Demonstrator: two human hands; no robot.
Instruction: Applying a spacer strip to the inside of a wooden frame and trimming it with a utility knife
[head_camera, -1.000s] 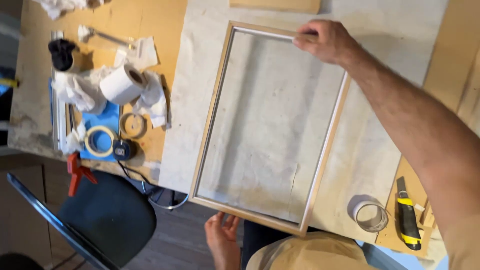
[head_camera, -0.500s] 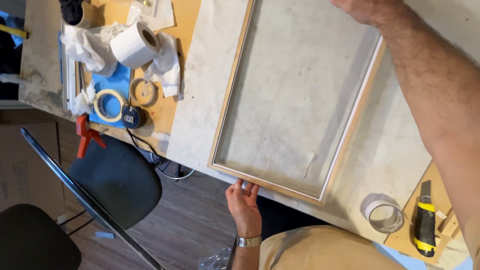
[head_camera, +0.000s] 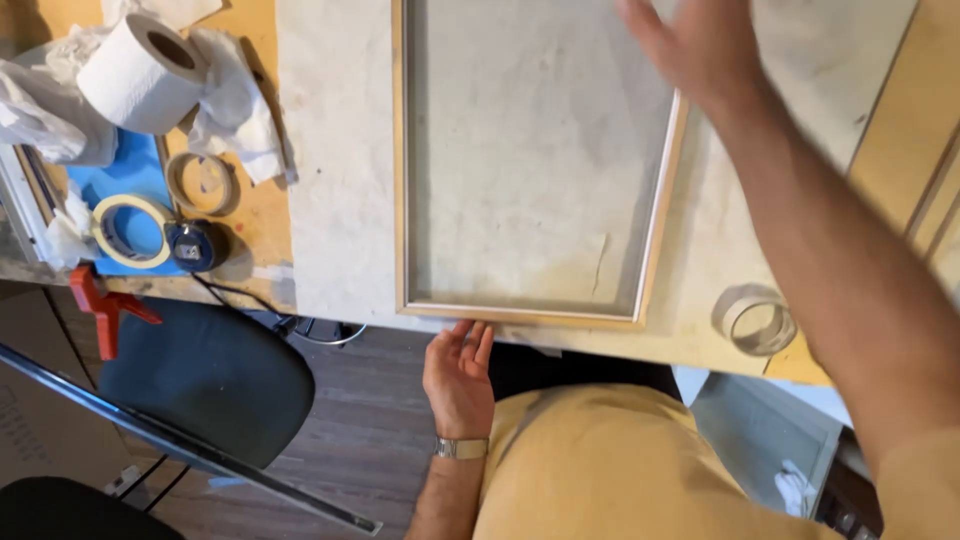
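Fingertips of the left hand (head_camera: 458, 375), loosely spread and gripping nothing, are seen at the lower centre of the head view, touching the near rail of a pale wooden frame (head_camera: 404, 160) laid flat on the light-covered table (head_camera: 330, 200) at upper centre. The right hand (head_camera: 700, 45), blurred at the top right, is spread wide above the frame's far corner, with a clear tape roll (head_camera: 755, 320) lying at the lower right and a paper roll (head_camera: 140, 75) at the upper left.

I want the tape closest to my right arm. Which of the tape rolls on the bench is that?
The pale translucent tape roll, alone at the bench edge right of the wooden frame. The two others, cream and tan, lie far left.
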